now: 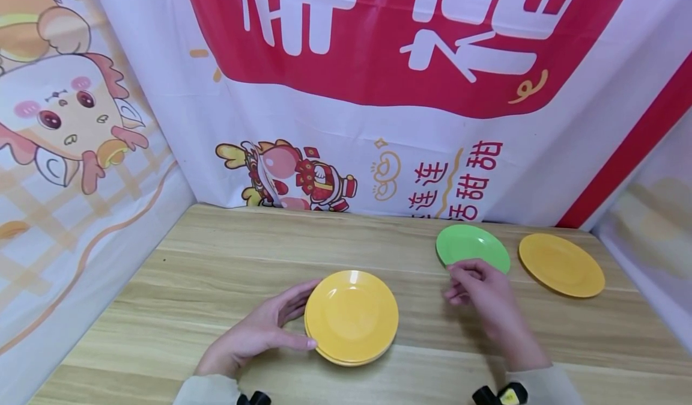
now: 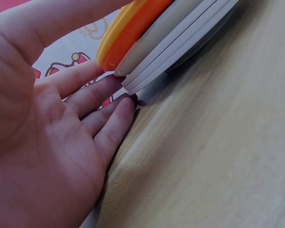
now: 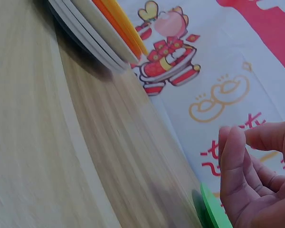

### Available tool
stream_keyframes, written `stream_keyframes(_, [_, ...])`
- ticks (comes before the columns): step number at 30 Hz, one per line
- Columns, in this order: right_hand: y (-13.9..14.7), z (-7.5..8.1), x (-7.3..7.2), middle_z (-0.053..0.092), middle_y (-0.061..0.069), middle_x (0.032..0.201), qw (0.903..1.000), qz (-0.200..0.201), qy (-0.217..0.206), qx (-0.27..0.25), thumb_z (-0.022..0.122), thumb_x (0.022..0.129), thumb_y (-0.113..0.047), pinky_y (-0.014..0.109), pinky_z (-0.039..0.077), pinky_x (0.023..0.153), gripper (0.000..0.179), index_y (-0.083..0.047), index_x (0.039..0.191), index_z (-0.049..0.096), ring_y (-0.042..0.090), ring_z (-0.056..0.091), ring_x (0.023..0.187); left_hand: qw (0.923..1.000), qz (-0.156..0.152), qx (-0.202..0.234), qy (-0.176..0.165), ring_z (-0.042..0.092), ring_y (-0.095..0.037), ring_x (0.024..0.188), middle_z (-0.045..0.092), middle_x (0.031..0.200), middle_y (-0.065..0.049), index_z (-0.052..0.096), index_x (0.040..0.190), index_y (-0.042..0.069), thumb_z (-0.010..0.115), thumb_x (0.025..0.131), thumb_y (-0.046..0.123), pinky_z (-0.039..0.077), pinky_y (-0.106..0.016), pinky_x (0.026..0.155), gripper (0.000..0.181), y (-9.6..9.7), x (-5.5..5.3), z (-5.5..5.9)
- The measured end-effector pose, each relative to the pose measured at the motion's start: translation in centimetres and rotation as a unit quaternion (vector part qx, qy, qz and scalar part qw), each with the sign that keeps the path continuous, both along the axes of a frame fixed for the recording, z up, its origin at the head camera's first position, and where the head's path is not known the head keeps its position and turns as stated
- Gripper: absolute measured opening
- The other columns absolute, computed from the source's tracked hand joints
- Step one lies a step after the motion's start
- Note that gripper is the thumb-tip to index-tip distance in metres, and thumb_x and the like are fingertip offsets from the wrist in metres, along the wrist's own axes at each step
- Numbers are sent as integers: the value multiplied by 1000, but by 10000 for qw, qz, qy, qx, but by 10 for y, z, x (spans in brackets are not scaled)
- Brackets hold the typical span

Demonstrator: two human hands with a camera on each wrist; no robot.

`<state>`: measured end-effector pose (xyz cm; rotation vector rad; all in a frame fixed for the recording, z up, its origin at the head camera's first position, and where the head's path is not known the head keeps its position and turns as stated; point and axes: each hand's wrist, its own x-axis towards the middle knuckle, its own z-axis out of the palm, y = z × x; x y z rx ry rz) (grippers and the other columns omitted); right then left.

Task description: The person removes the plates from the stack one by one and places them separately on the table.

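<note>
A stack of small plates (image 1: 351, 315) stands at the table's middle, yellow on top. From the side its layers are yellow, orange (image 2: 133, 45), pale and white, with a dark one at the bottom. My left hand (image 1: 265, 327) lies along the stack's left side, fingertips and thumb at the rims, fingers fairly straight. My right hand (image 1: 481, 288) hovers at the near edge of a green plate (image 1: 470, 246), overlapping it in the head view. Its fingers are curled, thumb and fingertips together; nothing shows between them in the right wrist view.
A yellow-orange plate (image 1: 562, 265) lies right of the green one, near the table's right edge. Printed cloth (image 1: 324, 110) hangs behind the wooden table (image 1: 178, 279), with more cloth along both sides.
</note>
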<state>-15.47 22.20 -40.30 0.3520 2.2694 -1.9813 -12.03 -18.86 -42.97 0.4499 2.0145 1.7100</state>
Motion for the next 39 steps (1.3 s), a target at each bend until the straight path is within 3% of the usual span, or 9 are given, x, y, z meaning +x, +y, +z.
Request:
stream_keyframes(1, [-3, 1, 1, 72, 0, 94, 10000, 60, 0, 7, 67, 107, -18, 27, 66, 70, 38, 5, 135, 54, 13, 72, 77, 10000, 12, -24, -6, 36, -34, 162, 41, 173, -4, 41, 166, 19, 90, 87, 16, 31, -46, 134, 93, 0, 0, 0])
stream_keyframes(4, [-13, 2, 4, 72, 4, 97, 9998, 197, -33, 4, 68, 106, -19, 28, 66, 70, 36, 3, 132, 57, 15, 72, 78, 10000, 21, -9, -23, 36, -33, 162, 41, 173, -4, 41, 165, 20, 90, 87, 16, 30, -47, 135, 92, 0, 0, 0])
stream_keyframes(11, [-31, -5, 9, 70, 10, 96, 9984, 559, -110, 2, 71, 104, -19, 30, 66, 68, 34, 3, 128, 61, 20, 72, 77, 10000, 13, 18, -20, 36, -33, 162, 42, 173, -3, 42, 165, 20, 90, 87, 16, 35, -32, 131, 92, 1, 0, -1])
stream_keyframes(20, [-45, -11, 15, 69, 10, 93, 9940, 1078, -128, -90, 73, 102, -18, 30, 65, 64, 35, 4, 127, 61, 20, 70, 74, 9999, 92, -7, -58, 36, -34, 161, 42, 173, -3, 42, 165, 20, 91, 86, 16, 26, -56, 135, 93, 3, -1, 0])
stream_keyframes(31, [-58, -15, 22, 71, 9, 93, 9865, 1630, -106, -106, 74, 102, -26, 30, 65, 63, 42, 5, 127, 61, 20, 72, 74, 9999, 92, 15, -75, 36, -34, 162, 41, 173, -3, 42, 165, 20, 91, 86, 15, 24, -58, 135, 94, 2, -1, -1])
stream_keyframes(39, [-64, -15, 24, 72, 10, 93, 9857, 1673, -206, -73, 79, 99, -31, 32, 66, 63, 46, 2, 126, 63, 22, 72, 72, 9999, 108, -6, -75, 36, -34, 162, 41, 173, -3, 42, 165, 20, 91, 86, 15, 24, -59, 135, 94, 2, -2, -1])
